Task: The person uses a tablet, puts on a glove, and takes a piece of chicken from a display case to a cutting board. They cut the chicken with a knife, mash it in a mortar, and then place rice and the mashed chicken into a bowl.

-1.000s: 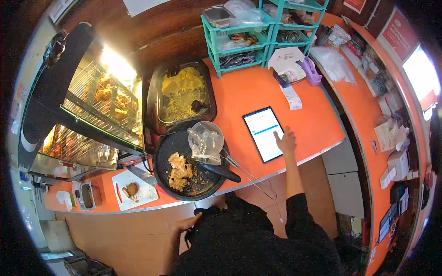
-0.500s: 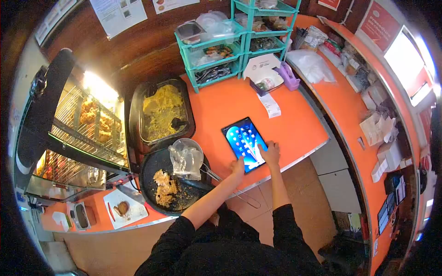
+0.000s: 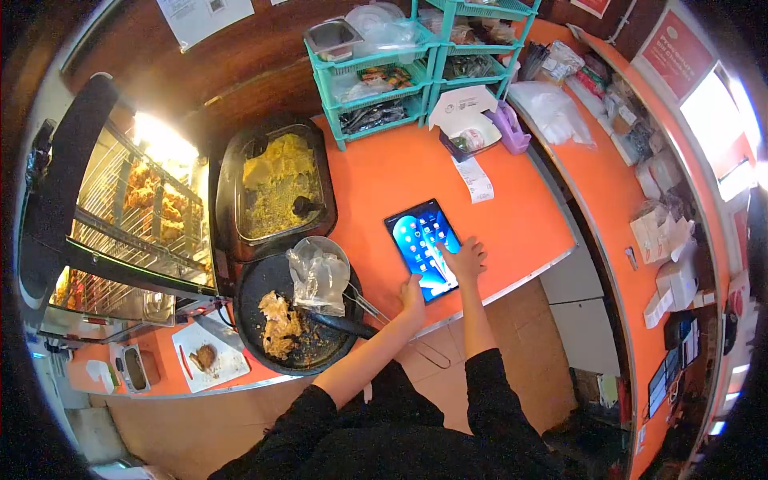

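A tablet (image 3: pixel 426 248) with a lit blue home screen lies flat on the orange counter. My right hand (image 3: pixel 468 258) is open over its right edge, fingers spread and the thumb reaching onto the screen. Against the lower left edge rests my left hand (image 3: pixel 411 300); its thumb points up along the border, and its other fingers are mostly hidden. Behind the tablet are a paper receipt (image 3: pixel 477 181) and an open takeaway box (image 3: pixel 462 114). To the left of my left forearm sits a black pan (image 3: pixel 340 352) holding browned food pieces (image 3: pixel 280 324).
A purple tape dispenser (image 3: pixel 509 128) stands beside the takeaway box, near teal basket racks (image 3: pixel 372 96). At the left are a tray of yellow rice (image 3: pixel 280 176), a lit food warmer (image 3: pixel 160 196) and a white cutting board (image 3: pixel 232 364). Clear plastic (image 3: pixel 316 276) lies over the pan.
My right hand has lifted slightly and spread its fingers, its thumb now farther up the screen. My left hand stays by the tablet's edge. The camera view has shifted a little.
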Action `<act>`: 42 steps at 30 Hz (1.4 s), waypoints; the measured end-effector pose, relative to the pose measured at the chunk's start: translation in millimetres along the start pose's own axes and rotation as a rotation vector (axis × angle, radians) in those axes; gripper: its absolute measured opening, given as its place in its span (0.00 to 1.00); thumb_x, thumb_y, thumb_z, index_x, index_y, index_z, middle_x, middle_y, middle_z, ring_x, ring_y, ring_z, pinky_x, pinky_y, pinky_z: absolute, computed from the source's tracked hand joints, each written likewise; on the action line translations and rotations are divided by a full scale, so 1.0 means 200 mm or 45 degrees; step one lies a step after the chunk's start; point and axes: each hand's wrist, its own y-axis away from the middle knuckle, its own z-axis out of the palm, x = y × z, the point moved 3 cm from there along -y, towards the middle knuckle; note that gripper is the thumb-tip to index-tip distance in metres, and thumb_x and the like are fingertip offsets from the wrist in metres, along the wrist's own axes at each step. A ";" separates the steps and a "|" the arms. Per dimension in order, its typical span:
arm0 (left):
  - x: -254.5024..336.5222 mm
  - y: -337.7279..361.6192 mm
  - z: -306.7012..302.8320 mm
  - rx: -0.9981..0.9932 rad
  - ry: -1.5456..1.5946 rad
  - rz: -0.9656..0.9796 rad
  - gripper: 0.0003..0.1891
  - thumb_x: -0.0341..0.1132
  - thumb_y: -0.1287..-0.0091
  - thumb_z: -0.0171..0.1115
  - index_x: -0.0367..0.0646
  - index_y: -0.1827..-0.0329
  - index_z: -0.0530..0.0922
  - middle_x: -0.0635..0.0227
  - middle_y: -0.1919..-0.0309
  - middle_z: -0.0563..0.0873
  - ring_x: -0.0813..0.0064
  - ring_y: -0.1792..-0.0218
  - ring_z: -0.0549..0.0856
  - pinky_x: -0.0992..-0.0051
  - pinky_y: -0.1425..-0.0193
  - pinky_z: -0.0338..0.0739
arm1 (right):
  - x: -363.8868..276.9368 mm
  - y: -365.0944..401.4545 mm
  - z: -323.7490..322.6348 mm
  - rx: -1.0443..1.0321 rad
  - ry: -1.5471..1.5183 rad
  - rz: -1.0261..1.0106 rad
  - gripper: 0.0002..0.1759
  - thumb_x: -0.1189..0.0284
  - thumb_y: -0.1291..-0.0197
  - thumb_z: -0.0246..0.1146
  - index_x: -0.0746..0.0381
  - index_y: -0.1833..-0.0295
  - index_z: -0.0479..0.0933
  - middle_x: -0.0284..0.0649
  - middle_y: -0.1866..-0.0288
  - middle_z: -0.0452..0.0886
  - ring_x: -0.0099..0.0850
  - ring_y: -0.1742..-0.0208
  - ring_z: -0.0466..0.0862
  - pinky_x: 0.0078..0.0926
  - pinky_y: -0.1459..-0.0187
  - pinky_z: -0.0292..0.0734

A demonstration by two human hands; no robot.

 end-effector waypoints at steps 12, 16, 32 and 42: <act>0.21 0.12 0.09 -0.105 0.137 -0.220 0.34 0.45 0.57 0.74 0.29 0.51 0.77 0.54 0.52 0.82 0.62 0.53 0.81 0.63 0.51 0.77 | 0.27 -0.32 0.13 -0.345 -0.416 -0.286 0.51 0.30 0.39 0.46 0.71 0.40 0.75 0.64 0.39 0.75 0.57 0.35 0.73 0.52 0.34 0.65; 0.45 0.54 0.16 -0.054 -0.199 0.226 0.46 0.53 0.47 0.74 0.30 0.32 0.64 0.48 0.38 0.76 0.58 0.38 0.77 0.57 0.35 0.71 | 0.34 -0.16 0.03 -0.210 -0.725 -0.183 0.44 0.39 0.31 0.43 0.74 0.39 0.74 0.61 0.44 0.80 0.52 0.41 0.79 0.41 0.38 0.71; 1.22 1.44 -0.55 -0.556 -0.200 1.156 0.45 0.43 0.38 0.71 0.32 0.24 0.55 0.54 0.32 0.70 0.66 0.31 0.68 0.67 0.26 0.60 | -0.29 1.10 -0.59 -0.536 -1.807 -0.764 0.27 0.44 0.29 0.47 0.56 0.44 0.70 0.44 0.43 0.77 0.37 0.37 0.74 0.40 0.36 0.67; 0.99 1.72 -1.52 0.078 -0.181 1.040 0.37 0.43 0.34 0.67 0.34 0.28 0.62 0.55 0.39 0.77 0.66 0.38 0.76 0.66 0.33 0.68 | -0.48 1.93 -0.17 -1.031 -1.139 -1.167 0.53 0.72 0.51 0.75 0.66 0.26 0.48 0.51 0.33 0.67 0.41 0.31 0.68 0.41 0.31 0.62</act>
